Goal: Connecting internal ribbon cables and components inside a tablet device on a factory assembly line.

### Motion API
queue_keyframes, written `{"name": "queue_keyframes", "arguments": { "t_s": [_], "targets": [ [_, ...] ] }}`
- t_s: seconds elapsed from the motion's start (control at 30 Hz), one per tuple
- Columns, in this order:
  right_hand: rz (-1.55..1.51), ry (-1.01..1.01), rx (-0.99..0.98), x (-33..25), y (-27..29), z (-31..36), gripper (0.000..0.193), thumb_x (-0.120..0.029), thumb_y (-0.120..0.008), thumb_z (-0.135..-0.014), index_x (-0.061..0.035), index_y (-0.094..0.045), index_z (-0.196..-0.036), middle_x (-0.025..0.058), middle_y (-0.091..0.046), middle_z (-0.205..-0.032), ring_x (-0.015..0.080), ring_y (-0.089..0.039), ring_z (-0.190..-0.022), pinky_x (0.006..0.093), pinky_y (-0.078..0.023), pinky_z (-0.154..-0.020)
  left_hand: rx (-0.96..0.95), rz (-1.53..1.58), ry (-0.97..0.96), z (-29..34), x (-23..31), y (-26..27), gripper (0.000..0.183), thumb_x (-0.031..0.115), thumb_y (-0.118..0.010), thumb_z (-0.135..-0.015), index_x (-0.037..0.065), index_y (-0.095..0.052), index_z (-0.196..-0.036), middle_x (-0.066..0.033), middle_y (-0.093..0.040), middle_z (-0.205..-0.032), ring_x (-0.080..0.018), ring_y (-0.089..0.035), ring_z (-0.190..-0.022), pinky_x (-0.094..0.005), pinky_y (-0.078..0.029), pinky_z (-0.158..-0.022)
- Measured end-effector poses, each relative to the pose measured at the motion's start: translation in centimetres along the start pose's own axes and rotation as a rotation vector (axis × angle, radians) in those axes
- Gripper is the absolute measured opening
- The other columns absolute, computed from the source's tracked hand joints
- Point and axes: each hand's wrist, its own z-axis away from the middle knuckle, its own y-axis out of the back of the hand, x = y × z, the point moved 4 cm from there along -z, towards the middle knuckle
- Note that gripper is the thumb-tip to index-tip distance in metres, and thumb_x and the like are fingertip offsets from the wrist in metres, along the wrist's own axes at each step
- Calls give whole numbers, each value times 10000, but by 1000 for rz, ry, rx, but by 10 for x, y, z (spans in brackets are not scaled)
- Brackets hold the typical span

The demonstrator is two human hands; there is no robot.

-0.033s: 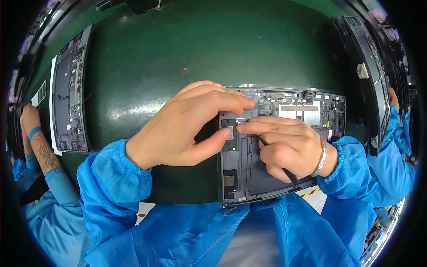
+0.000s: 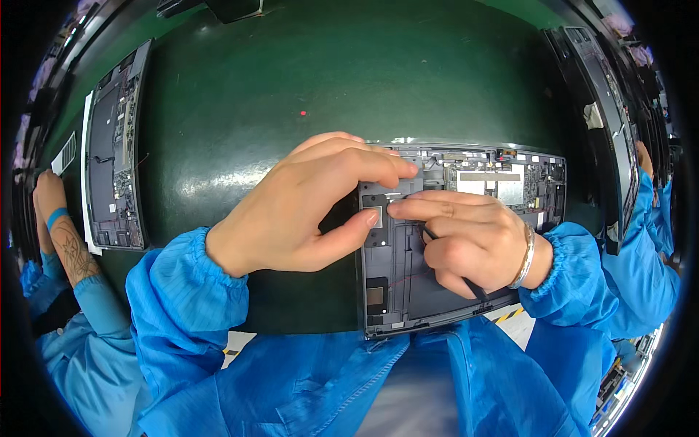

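Note:
An opened laptop base (image 2: 429, 302), dark grey with its circuit board showing along the far side, lies in front of me at the table's near edge. My left hand (image 2: 298, 200) reaches over its left edge. Those fingers bend onto the far left corner and the thumb stands apart near a small speaker module (image 2: 376, 216). My right hand (image 2: 473, 237) rests over the middle, index and middle fingertips pressed beside that module. Its other fingers curl round a slender black tool (image 2: 479, 290), whose tip and exact kind I cannot make out.
On the green table (image 2: 218, 87), another opened laptop base (image 2: 116, 153) stands at the left and one more (image 2: 608, 124) at the right. A tattooed co-worker's forearm (image 2: 73, 247) shows at far left. A small red spot (image 2: 303, 113) lies beyond my hands.

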Motion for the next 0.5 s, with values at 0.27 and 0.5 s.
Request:
{"name": "queue_keyframes", "arguments": {
  "t_s": [0.27, 0.5],
  "targets": [
    [29, 53, 114, -2, 5, 6, 306, -135, -717, -585, -40, -535, -813, 114, -605, -790, 348, -670, -963, 425, -567, -814, 10, 54, 14, 0, 1, -4, 361, 41, -682, -762, 67, -530, -1088, -136, -631, -1255, -300, -581, -1173, -447, -397, -1000],
    [6, -32, 389, 3, 36, 32, 264, 33, -667, -687, -67, -503, -868, 98, -611, -759, 367, -684, -855, 411, -527, -682, 65, -460, 121, 13, 77, -50, 431, 262, -807, -642, 54, -617, -968, -78, -603, -1055, -278, -561, -936, -379, -459, -807]
  ]
}}
